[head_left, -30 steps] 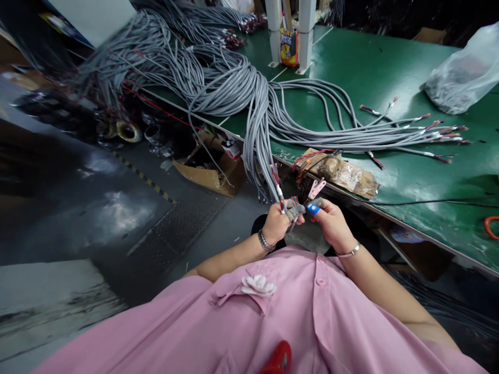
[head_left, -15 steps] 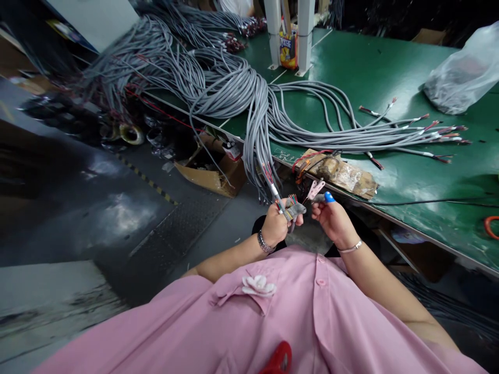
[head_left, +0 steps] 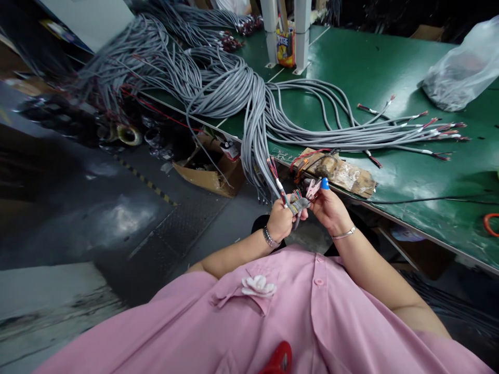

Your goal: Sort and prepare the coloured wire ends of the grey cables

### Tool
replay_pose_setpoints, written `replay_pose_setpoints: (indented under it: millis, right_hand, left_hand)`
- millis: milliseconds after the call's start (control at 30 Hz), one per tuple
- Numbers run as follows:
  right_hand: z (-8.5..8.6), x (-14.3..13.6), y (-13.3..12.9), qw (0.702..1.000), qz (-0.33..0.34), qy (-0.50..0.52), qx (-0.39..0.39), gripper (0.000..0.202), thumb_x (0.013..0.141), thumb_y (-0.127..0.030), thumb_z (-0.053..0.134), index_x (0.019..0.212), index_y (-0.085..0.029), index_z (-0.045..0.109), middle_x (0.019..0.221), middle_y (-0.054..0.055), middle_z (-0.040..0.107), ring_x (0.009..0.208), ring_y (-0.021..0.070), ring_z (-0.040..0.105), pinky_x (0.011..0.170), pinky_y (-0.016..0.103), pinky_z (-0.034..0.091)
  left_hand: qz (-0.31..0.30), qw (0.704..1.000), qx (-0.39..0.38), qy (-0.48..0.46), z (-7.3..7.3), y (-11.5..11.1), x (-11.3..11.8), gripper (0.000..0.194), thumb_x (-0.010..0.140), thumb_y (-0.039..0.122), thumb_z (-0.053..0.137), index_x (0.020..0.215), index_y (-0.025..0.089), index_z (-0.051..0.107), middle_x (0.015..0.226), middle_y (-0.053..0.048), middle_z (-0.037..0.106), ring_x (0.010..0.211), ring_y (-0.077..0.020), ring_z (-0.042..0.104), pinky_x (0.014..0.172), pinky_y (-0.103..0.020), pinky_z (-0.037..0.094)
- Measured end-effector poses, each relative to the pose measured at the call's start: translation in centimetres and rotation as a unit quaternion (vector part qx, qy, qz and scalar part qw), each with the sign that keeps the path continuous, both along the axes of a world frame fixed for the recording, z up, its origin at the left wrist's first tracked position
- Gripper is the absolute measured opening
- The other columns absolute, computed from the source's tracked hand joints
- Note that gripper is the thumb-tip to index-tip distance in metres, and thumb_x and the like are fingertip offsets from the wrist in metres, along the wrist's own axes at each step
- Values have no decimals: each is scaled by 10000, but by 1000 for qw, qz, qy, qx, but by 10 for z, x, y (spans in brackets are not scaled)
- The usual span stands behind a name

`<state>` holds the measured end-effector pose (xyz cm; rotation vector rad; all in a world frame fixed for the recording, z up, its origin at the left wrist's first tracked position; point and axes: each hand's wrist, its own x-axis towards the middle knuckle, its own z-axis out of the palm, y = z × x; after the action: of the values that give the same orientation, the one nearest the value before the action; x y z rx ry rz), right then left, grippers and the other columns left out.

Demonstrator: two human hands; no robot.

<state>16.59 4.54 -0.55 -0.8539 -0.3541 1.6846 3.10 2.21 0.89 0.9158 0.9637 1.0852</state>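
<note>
My left hand [head_left: 281,221] is closed on a grey cable [head_left: 274,185] whose stripped end shows coloured wires; a grey covering wraps its thumb. Close on its right, my right hand [head_left: 329,210], with a blue cover on one fingertip, has its fingers pressed together beside a pink clip [head_left: 312,189]. What those fingers hold is too small to make out. The clip is at the table's edge, near a wooden block [head_left: 346,176] with tape on it. Many grey cables [head_left: 253,98] hang over the edge near my left hand.
On the green table [head_left: 390,62] lie more cable ends and a plastic bag [head_left: 462,70]. White posts [head_left: 302,36] hold a yellow packet [head_left: 286,48]. An open cardboard box [head_left: 206,179] stands below the edge at left. An orange ring [head_left: 491,226] is at far right.
My right hand has moved left and closer to my left hand, its fingers now at the pink clip. My left hand has shifted slightly right with the cable.
</note>
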Motion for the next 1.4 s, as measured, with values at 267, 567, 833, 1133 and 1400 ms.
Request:
replay_pose_setpoints:
  millis: [267,567,833,1133,1400]
  right_hand:
    - [-3,-7,3,999,-42,23,8,339,751,-520,741,759,-190,667,675,-14,656,599,112,559,591,250,476]
    - [-4,3,-6,998,40,47,-2,518,788,-711,559,841,-206,661,796,25,696,639,131,593,591,259,490]
    - [1,4,-7,999,44,22,19,331,799,-529,675,869,-206,677,842,11,698,667,114,596,609,244,484]
    - [-4,-1,-11,994,-49,-78,56,365,801,-549,670,816,-186,699,711,3,649,589,94,544,542,218,469]
    - [-7,-3,0,999,-2,-8,32,394,730,-565,735,858,-193,705,808,21,710,670,130,615,591,255,513]
  left_hand:
    - [-10,1000,-12,13,-4,0,-1,310,729,403,738,647,151,577,527,-15,624,435,-89,525,394,-208,251]
    - [-25,1000,16,4,1,-6,-7,309,755,402,727,644,144,599,520,-15,620,413,-75,482,400,-213,268]
    - [-2,999,35,10,-1,-12,-9,273,782,388,706,684,143,639,545,-21,637,428,-77,482,409,-221,263]
    - [29,1000,5,-5,-2,-5,-3,304,726,421,736,682,154,596,533,-5,610,433,-82,499,398,-210,244]
    - [27,1000,-7,-5,-3,-3,1,319,721,418,738,667,153,570,533,-1,608,442,-79,520,392,-190,261]
